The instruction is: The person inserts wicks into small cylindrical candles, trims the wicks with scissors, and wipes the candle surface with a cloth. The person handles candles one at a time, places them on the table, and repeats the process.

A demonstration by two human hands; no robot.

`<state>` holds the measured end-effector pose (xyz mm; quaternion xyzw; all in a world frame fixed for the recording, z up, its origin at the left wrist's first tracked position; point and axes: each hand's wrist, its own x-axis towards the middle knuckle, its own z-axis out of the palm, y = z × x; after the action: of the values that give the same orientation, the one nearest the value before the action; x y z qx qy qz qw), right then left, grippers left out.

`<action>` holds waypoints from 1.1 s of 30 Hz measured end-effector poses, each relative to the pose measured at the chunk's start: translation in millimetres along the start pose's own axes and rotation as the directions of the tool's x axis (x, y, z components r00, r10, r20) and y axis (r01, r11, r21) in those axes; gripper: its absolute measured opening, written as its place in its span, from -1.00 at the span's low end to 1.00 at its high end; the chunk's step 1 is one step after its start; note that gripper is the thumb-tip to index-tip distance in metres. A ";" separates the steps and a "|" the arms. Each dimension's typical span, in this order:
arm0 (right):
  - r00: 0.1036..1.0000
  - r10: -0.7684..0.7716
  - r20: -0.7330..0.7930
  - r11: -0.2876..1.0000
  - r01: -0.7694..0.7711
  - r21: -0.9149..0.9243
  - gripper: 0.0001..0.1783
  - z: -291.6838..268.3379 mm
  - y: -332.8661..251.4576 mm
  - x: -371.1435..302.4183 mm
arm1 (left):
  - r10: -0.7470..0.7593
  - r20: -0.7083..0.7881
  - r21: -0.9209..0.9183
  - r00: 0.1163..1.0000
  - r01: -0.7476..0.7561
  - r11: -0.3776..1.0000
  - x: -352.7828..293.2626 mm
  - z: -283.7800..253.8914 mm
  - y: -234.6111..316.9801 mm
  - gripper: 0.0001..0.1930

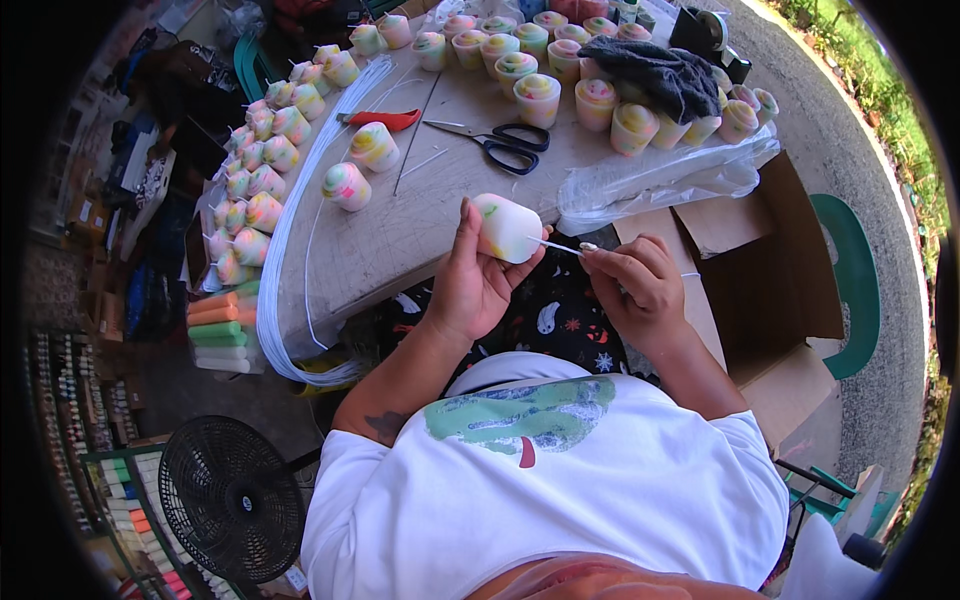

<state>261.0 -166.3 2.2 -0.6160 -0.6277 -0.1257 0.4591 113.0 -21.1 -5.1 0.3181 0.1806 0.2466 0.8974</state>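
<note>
My left hand [472, 275] holds a white candle with pastel patches [505, 226], tipped on its side with its flat base toward my right hand. A thin white wick [558, 245] sticks out of that base. My right hand [640, 285] pinches the wick's outer part between thumb and fingertips. On the table just beyond lie two swirl-topped candles [374, 148], black-handled scissors [505, 143] and a red-handled knife [382, 119]. A long bundle of white wick cord [272, 290] curves along the table's left side.
Rows of swirl-topped candles [537, 100] stand at the back, beside a dark cloth [660, 75]. More candles [263, 212] fill the left edge. Plastic bags [660, 192] lie at right, near an open cardboard box [775, 270] on a green chair [848, 290]. A black fan [232, 498] stands lower left.
</note>
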 end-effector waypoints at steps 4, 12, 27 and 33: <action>1.000 -0.004 0.005 1.000 0.004 0.009 -0.67 1.1 -0.5 0.1 | 0.008 -0.014 0.000 1.000 -0.008 1.000 -2.0 4.7 0.8 -0.47; 1.000 -0.015 0.017 1.000 0.015 -0.001 -0.71 2.4 -2.6 3.2 | 0.060 -0.049 0.062 0.997 -0.057 0.996 0.0 2.3 -3.8 -0.49; 0.999 -0.011 0.050 0.999 0.014 -0.050 -0.72 2.5 -3.4 6.7 | 0.111 0.019 0.191 0.994 -0.113 0.975 -1.8 5.7 -10.4 -0.48; 0.998 0.019 0.058 0.999 -0.016 -0.037 -0.75 1.3 -6.2 7.6 | 0.132 0.005 0.169 0.991 -0.131 0.977 -1.0 4.9 -10.1 -0.49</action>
<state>256.3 -161.6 9.6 -0.6332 -0.6329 -0.1151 0.4304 117.9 -30.8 -7.9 0.4035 0.1823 0.2901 0.8484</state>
